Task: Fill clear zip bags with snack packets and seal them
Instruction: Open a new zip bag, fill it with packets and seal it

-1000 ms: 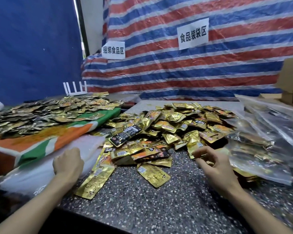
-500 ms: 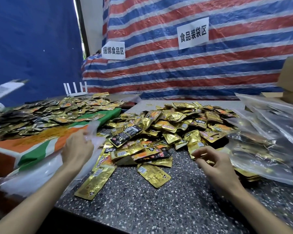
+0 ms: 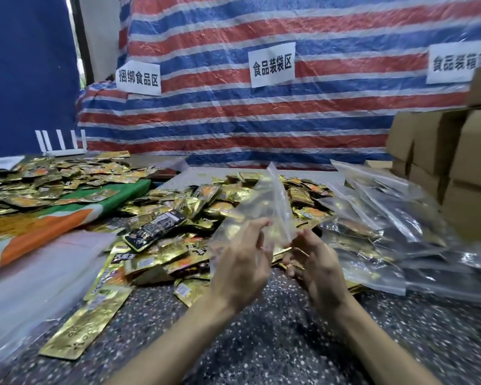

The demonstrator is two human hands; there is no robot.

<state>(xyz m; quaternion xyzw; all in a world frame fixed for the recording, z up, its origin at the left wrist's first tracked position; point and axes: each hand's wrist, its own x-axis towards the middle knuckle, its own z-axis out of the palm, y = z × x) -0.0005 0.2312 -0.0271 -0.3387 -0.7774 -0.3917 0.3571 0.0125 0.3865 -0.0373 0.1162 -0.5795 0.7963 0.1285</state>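
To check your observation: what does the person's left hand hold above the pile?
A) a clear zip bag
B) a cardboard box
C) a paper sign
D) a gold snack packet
A: the left hand grips a clear zip bag, raised over the gold packets.

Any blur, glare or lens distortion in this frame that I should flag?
Head view: motion blur softens the clear zip bag, the left hand and the right hand; glare glints off the gold snack packets; wide-angle distortion tilts the cardboard boxes at the frame's edge; lighting is even.
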